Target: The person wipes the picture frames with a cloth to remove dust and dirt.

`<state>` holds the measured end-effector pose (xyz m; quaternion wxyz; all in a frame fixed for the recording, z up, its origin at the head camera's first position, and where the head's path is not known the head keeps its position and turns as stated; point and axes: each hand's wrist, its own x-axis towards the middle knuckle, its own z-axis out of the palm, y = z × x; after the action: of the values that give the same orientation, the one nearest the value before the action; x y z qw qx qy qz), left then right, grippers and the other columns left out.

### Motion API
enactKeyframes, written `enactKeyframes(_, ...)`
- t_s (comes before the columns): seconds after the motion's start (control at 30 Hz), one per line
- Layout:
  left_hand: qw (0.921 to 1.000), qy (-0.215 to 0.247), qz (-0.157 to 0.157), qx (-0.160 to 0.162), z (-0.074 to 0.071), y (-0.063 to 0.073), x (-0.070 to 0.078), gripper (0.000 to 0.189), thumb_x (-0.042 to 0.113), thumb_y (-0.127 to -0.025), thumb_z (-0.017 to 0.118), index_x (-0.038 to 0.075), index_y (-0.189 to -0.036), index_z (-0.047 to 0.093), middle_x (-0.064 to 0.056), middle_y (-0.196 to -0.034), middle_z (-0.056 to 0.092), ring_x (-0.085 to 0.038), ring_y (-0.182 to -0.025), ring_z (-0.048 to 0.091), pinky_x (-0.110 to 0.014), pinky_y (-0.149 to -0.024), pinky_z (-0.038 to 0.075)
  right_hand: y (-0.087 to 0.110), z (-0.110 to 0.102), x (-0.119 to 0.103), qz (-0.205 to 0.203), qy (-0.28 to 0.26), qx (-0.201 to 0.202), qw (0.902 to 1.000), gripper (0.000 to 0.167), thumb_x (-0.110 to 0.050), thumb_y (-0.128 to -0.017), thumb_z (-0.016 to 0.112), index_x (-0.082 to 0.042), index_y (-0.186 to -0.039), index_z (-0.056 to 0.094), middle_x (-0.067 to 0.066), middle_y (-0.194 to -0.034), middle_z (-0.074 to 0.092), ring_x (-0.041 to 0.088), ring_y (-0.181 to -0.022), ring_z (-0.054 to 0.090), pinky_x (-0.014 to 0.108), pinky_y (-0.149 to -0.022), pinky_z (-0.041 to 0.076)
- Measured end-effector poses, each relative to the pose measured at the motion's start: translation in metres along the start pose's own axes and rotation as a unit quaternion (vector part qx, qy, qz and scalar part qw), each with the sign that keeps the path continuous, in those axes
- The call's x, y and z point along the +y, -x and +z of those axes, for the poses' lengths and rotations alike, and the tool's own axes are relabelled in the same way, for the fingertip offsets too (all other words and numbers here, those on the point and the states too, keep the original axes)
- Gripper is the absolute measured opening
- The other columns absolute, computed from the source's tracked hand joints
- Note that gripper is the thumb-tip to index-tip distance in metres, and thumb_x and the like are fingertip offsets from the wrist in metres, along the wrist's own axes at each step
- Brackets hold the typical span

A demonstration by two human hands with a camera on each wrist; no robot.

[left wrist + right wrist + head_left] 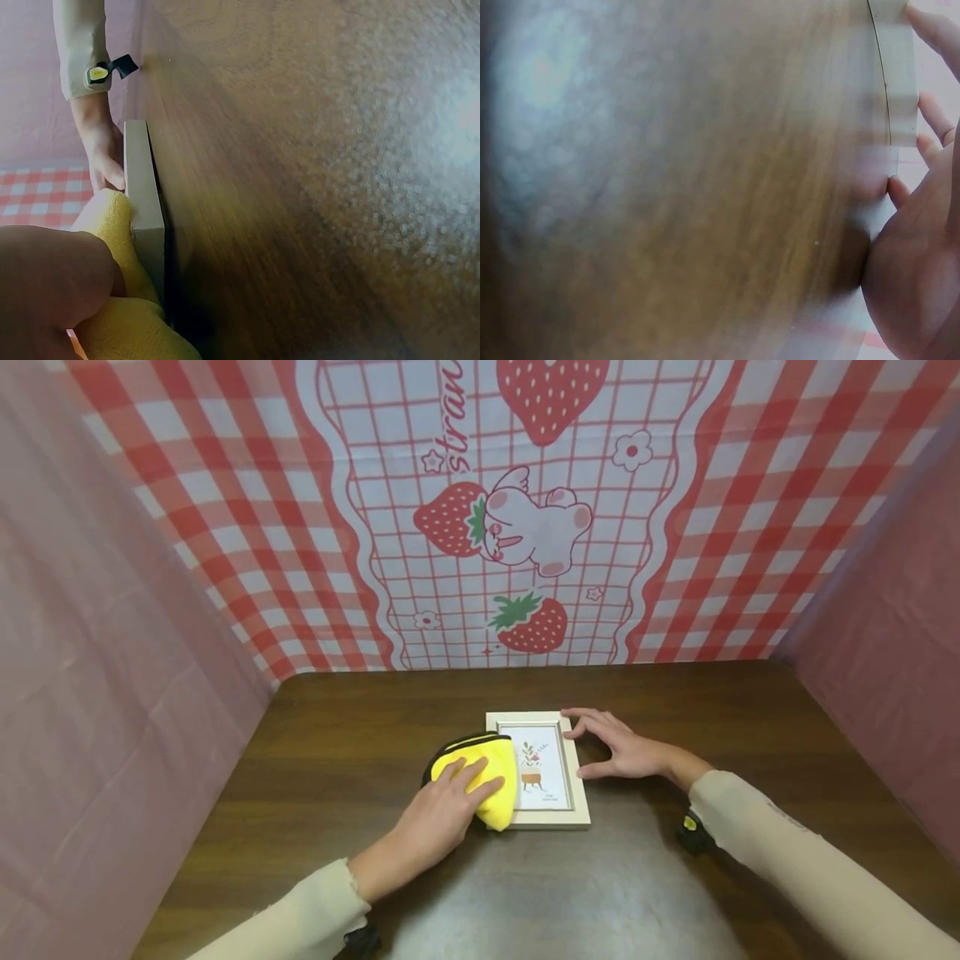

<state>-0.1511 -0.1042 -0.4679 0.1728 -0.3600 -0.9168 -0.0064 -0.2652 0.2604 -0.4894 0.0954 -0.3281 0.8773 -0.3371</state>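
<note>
A pale cream picture frame (581, 816) lies on the table, its print showing flowers in an orange pot. Over its left side is a yellow cloth (495, 810) with black edging, also seen in the left wrist view as a yellow cloth (142, 330) bulging around the thumb. My left hand (442, 810) holds this cloth against the frame, fingers spread and slightly bent. At the frame's right edge is my right hand (626, 750), touching it with fingertips and thumb spread apart. The right wrist view catches these fingers (937, 120) along the frame's side.
The brown wooden table (315, 785) reflects light near its front. Behind it hangs a red and white checked cloth (645, 518) with strawberries. Pink curtains (97, 652) stand on both sides. A dark band (693, 835) is strapped at my right wrist.
</note>
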Motion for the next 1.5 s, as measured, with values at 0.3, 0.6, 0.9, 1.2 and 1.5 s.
enactKeyframes(0.3,0.9999,-0.005,0.005,0.009,0.000,0.001,-0.002,0.059,0.000,-0.090,0.089,0.024,-0.143,0.076,-0.014,-0.150,0.074,-0.041,-0.127,0.076,-0.042,-0.078,0.072,0.000,0.004,-0.001,0.006,-0.001,0.001,1.0000,0.047,-0.035,-0.093,0.091,-0.020,-0.129,0.065,0.022,-0.179,0.040,0.049,-0.160,0.036,0.083,-0.128,0.019)
enactKeyframes(0.6,0.9999,0.009,-0.001,-0.007,0.002,-0.007,-0.007,0.055,0.000,-0.095,0.084,0.023,-0.145,0.076,-0.015,-0.153,0.073,-0.043,-0.129,0.076,-0.044,-0.083,0.072,-0.001,0.001,0.000,-0.007,0.000,0.000,1.0000,0.046,-0.034,-0.093,0.091,-0.019,-0.129,0.065,0.023,-0.177,0.041,0.050,-0.159,0.037,0.087,-0.128,0.014)
enactKeyframes(0.9,0.9998,0.018,-0.003,-0.005,0.053,-0.021,-0.034,0.059,0.006,-0.100,0.081,0.027,-0.154,0.069,-0.012,-0.161,0.067,-0.040,-0.133,0.072,-0.047,-0.080,0.071,-0.001,0.004,0.012,-0.018,-0.003,0.017,0.9997,0.046,-0.038,-0.092,0.092,-0.028,-0.127,0.064,0.019,-0.177,0.042,0.047,-0.160,0.037,0.086,-0.130,0.010)
enactKeyframes(1.2,0.9991,0.034,-0.006,-0.024,0.019,-0.038,-0.034,0.052,0.002,-0.099,0.081,0.019,-0.148,0.073,-0.017,-0.155,0.071,-0.040,-0.126,0.073,-0.048,-0.079,0.071,0.000,0.000,-0.001,-0.013,-0.002,0.008,0.9999,0.046,-0.037,-0.093,0.091,-0.021,-0.127,0.064,0.022,-0.177,0.042,0.049,-0.157,0.039,0.085,-0.127,0.015)
enactKeyframes(1.5,0.9989,0.042,-0.018,-0.014,0.068,-0.052,-0.059,0.057,0.005,-0.100,0.080,0.025,-0.153,0.069,-0.014,-0.162,0.066,-0.039,-0.132,0.070,-0.054,-0.076,0.070,0.000,0.001,0.000,0.011,-0.004,-0.001,0.9999,0.045,-0.035,-0.094,0.090,-0.021,-0.128,0.064,0.022,-0.179,0.039,0.050,-0.163,0.034,0.086,-0.132,0.007)
